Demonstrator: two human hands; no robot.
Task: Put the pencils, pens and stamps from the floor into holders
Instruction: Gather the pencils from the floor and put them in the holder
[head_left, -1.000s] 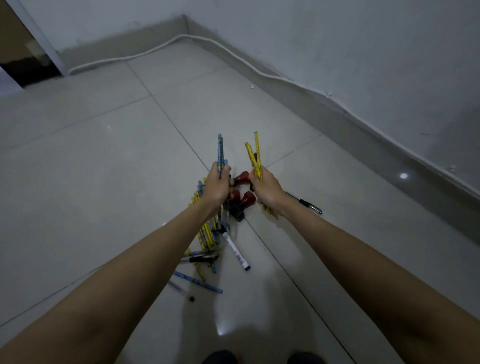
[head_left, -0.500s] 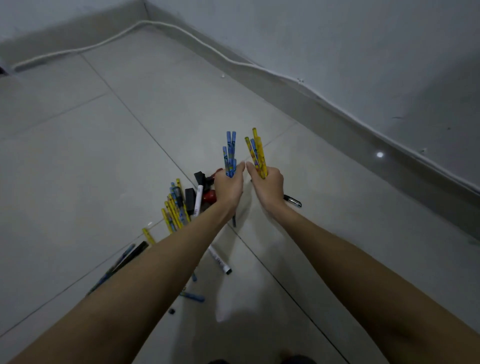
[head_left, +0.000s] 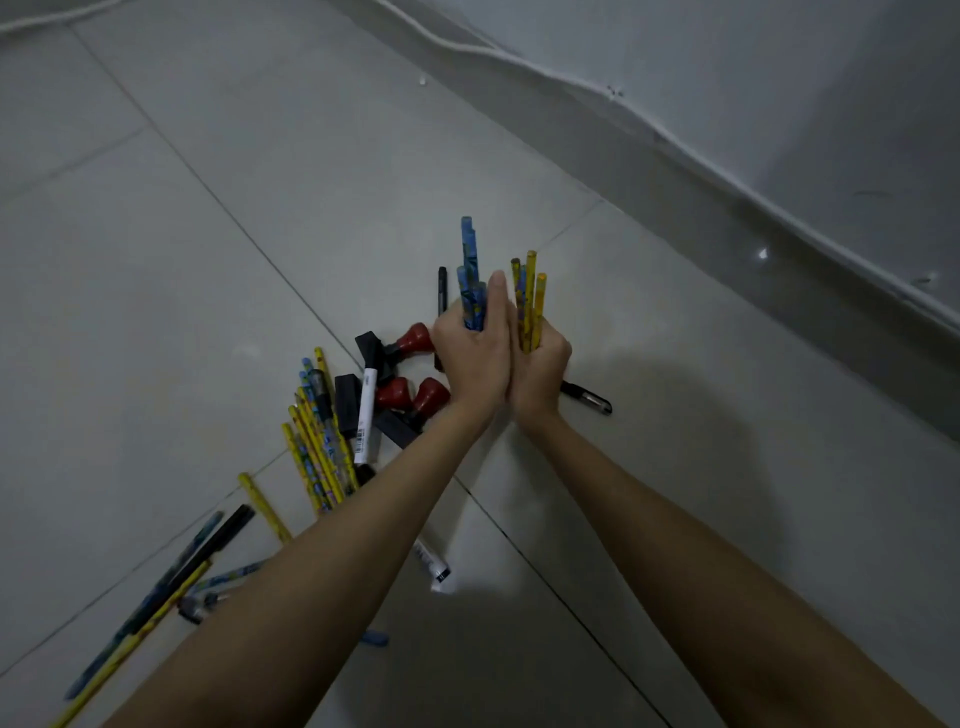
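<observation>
My left hand (head_left: 470, 358) grips a bunch of blue pencils (head_left: 470, 275) that stand upright above the floor. Pressed against it, my right hand (head_left: 540, 374) holds a bunch of yellow pencils (head_left: 530, 299), also upright. Below and left of my hands lie three red-handled stamps (head_left: 415, 340) with black bases, a white marker (head_left: 366, 415) and a pile of yellow and blue pencils (head_left: 317, 441). More pens and pencils (head_left: 171, 577) are scattered toward the lower left, partly hidden by my left forearm. No holder is in view.
A black pen (head_left: 589, 399) lies just right of my right wrist, and another black pen (head_left: 442, 291) beyond my left hand. A second white marker (head_left: 434, 564) shows under my left forearm. The wall skirting with a white cable (head_left: 727, 182) runs along the right.
My two hands have come together until they touch, each keeping its bunch of pencils. The camera has swung right, so the pile on the floor now sits further left.
</observation>
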